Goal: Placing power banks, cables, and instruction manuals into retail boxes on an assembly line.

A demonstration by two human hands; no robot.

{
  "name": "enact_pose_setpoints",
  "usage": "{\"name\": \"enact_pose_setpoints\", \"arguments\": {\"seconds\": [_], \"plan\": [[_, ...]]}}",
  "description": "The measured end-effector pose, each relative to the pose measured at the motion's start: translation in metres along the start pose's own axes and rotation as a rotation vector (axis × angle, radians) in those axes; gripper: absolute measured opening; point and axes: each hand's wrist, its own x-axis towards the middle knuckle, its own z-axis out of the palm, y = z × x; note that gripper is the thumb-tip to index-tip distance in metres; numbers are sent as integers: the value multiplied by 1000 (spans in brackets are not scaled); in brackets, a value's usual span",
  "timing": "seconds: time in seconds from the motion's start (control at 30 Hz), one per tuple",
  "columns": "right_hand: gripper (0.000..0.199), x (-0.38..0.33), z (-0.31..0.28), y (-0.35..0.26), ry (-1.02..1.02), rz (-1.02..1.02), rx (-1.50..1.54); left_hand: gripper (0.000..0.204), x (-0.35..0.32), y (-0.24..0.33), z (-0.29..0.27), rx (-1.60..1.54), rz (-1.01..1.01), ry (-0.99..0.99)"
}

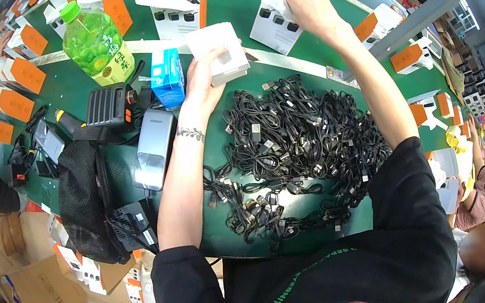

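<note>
A green worktable (222, 5) fills the view, seen from above. A large heap of coiled black cables (298, 150) lies near the person's body, between their forearms. To the left sit a black mesh bag (82, 199), a green drink bottle (94, 45), a black two-way radio (109, 105) and a small blue carton (167, 78). Orange-and-white boxes (14, 90) line the table's edges. The left hand (202, 83) is closed around a small white box (219, 52), held just above the table beyond the cables. The right hand (309, 9) reaches farther out, fingers curled onto a white tray (277, 19) of small dark parts. Judged from this, keeping the box level and steady would help the right hand's pick.
</note>
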Motion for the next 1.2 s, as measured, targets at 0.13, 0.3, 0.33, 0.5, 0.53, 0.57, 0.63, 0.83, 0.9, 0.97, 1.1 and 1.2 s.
{"name": "enact_pose_setpoints", "arguments": {"seconds": [0.13,0.3,0.33,0.5,0.53,0.57,0.63,0.83,0.9,0.97,1.1,1.2], "plan": [[19,-5,-17,-2,-293,23,112,47,0,-1,3,4,-1,0],[24,-36,-41,9,111,97,342,48,-2,-2,3,-17,-18,42],[26,-43,-43,9,412,84,335,48,-2,-3,3,-22,-27,61],[21,-80,-63,-52,181,1,450,49,-5,2,1,0,-8,11],[20,-78,-52,-57,191,-10,353,49,-4,2,-2,0,-3,12],[21,-73,-39,-51,209,29,232,48,-3,0,-4,-5,-2,11],[26,-63,-13,-27,202,102,35,48,-1,-4,-2,-2,-9,-5],[34,-54,11,-4,119,57,-45,46,0,-2,-3,2,4,5],[33,-52,17,17,106,73,-211,42,3,-3,-2,-39,-11,6],[32,-62,11,9,163,83,-220,41,0,-5,-2,-33,-8,31],[29,-66,-43,-24,246,175,-27,37,-6,-2,0,4,-12,20],[32,-37,-72,-50,459,-7,397,38,-7,0,4,62,-33,-5]]}}
